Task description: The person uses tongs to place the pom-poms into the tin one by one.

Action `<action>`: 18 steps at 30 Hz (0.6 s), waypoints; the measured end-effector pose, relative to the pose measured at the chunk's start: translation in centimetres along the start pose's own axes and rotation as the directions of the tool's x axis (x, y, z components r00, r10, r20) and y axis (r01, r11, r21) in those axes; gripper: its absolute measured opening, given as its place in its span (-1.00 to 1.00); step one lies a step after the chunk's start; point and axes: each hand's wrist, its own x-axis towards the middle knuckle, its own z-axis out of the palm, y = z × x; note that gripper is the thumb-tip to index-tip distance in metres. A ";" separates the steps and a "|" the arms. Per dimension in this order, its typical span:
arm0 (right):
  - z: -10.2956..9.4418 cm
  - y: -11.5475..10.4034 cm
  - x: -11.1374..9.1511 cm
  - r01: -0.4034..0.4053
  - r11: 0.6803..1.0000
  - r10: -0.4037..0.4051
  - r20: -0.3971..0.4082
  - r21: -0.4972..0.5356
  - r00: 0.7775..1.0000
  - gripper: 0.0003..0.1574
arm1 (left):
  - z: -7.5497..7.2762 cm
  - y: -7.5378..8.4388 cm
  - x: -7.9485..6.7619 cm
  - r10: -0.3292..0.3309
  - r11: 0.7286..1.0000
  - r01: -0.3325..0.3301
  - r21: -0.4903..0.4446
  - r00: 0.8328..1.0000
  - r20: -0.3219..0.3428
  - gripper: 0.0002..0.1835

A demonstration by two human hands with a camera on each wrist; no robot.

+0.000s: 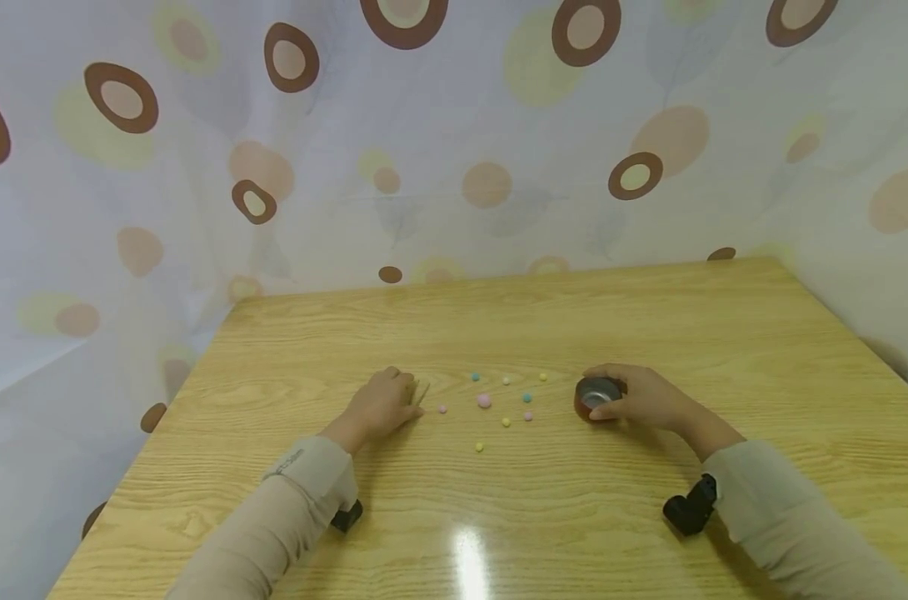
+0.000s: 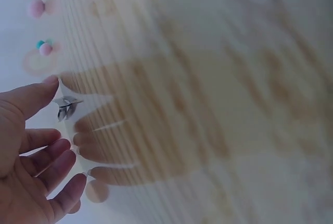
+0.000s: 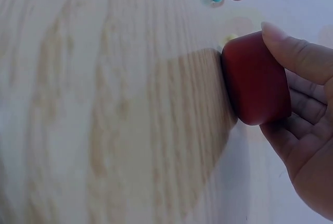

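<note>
On the table's right side my right hand (image 1: pixel 641 398) grips a small round bowl (image 1: pixel 583 400) with a metallic inside, thumb on the near side and fingers at the far side. Its outer wall is dark red in the right wrist view, where the bowl (image 3: pixel 255 78) sits on the wood. My left hand (image 1: pixel 382 404) is low over the table at the left. Beside its fingertips lies a thin V-shaped piece like tweezers (image 1: pixel 421 393). The left wrist view shows a shiny metal bit (image 2: pixel 66 108) in the gap between thumb and fingers, which are spread and loosely bent.
Several small coloured balls lie scattered between the hands, among them a larger pink ball (image 1: pixel 484 401), a blue ball (image 1: pixel 526 397) and a yellow ball (image 1: pixel 480 447). The wooden table (image 1: pixel 394 517) meets a patterned curtain (image 1: pixel 439 125) at its back and sides.
</note>
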 end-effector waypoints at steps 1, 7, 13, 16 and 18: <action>0.0 0.0 0.0 0.001 1.000 -0.001 -0.001 0.007 1.000 -0.17 | 0.0 0.0 0.1 0.007 1.000 -0.007 0.009 1.000 -0.006 -0.44; 0.2 -0.2 -0.1 -0.009 1.000 0.009 -0.009 0.000 1.000 -0.20 | 0.3 0.0 0.5 0.023 0.999 -0.021 0.044 0.999 -0.048 -0.62; 0.4 -0.2 0.0 -0.019 1.000 0.018 -0.020 -0.021 1.000 -0.23 | 0.4 -0.1 0.8 -0.001 1.000 0.002 0.014 0.998 -0.069 -0.74; 0.5 -0.1 0.0 -0.016 1.000 0.015 -0.022 -0.019 1.000 -0.23 | 0.4 -0.2 1.0 -0.010 1.000 0.009 -0.016 0.997 -0.071 -0.80; 0.5 0.0 -0.1 -0.013 1.000 0.012 -0.025 -0.022 1.000 -0.23 | 0.5 -0.2 1.2 -0.013 1.000 0.011 -0.021 0.997 -0.072 -0.83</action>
